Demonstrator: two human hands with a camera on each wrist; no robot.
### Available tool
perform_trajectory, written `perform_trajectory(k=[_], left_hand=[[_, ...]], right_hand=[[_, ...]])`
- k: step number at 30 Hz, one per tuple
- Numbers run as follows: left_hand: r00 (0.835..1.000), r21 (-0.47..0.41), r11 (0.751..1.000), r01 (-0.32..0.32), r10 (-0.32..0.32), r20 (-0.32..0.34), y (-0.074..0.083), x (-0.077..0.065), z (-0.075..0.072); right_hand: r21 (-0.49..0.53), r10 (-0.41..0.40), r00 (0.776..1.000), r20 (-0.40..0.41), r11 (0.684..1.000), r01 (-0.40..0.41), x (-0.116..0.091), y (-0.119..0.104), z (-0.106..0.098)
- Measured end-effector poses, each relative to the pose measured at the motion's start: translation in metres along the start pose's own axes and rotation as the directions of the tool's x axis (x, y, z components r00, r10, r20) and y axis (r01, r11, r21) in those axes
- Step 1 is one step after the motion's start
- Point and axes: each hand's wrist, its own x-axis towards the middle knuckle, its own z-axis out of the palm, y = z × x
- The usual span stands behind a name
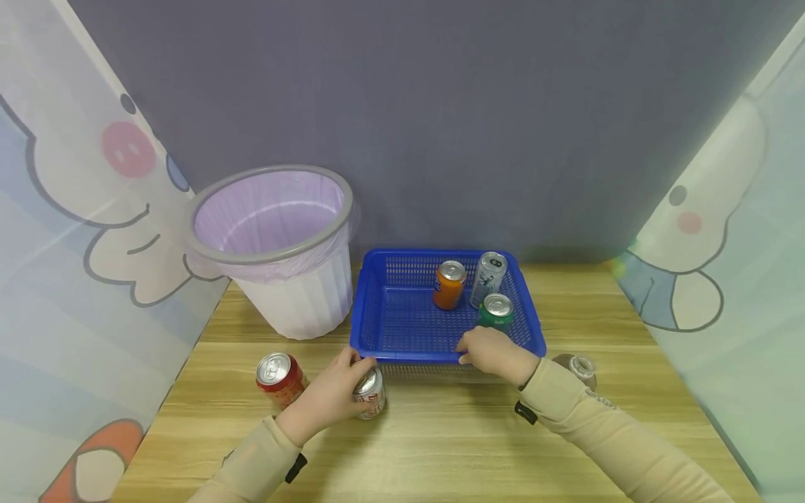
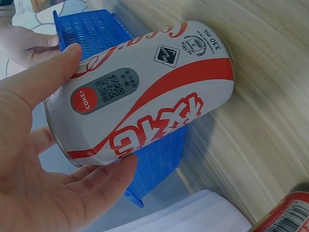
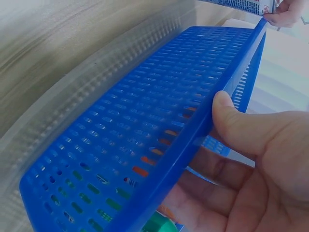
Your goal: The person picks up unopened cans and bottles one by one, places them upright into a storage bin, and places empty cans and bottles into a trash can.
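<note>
My left hand (image 1: 332, 399) holds a white and red Coca-Cola can (image 2: 159, 92), which stands on the table just in front of the basket. In the left wrist view, the thumb and fingers curl round its upper end. My right hand (image 1: 497, 353) grips the front rim of a blue plastic basket (image 1: 415, 356); the right wrist view shows the thumb outside and the fingers inside. Within the basket stand an orange can (image 1: 448, 288), a silver can (image 1: 488, 281) and a green can (image 1: 495, 311), whose lower part is hidden behind the right hand.
A red can (image 1: 280, 381) stands left of the left hand. Beyond it is a white bin (image 1: 295, 300) with a lilac liner. A clear bottle with brown contents (image 1: 578, 369) is partly hidden behind the right sleeve. A dark grey wall (image 1: 434, 126) rises behind the wooden table (image 1: 428, 454).
</note>
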Motion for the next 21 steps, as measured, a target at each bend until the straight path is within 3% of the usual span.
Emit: perform_trajectory(k=[14, 21], left_hand=[[0.999, -0.035, 0.998, -0.049, 0.048, -0.015, 0.0018, 0.0015, 0.0005], [1.0, -0.041, 0.999, -0.011, 0.011, 0.001, 0.0008, 0.0037, -0.0009]], right_hand=[[-0.018, -0.026, 0.999, -0.027, 1.0, 0.026, 0.0016, 0.0048, 0.0039], [-0.025, -0.032, 0.999, -0.025, 0.999, 0.032, 0.0016, 0.0056, 0.004]])
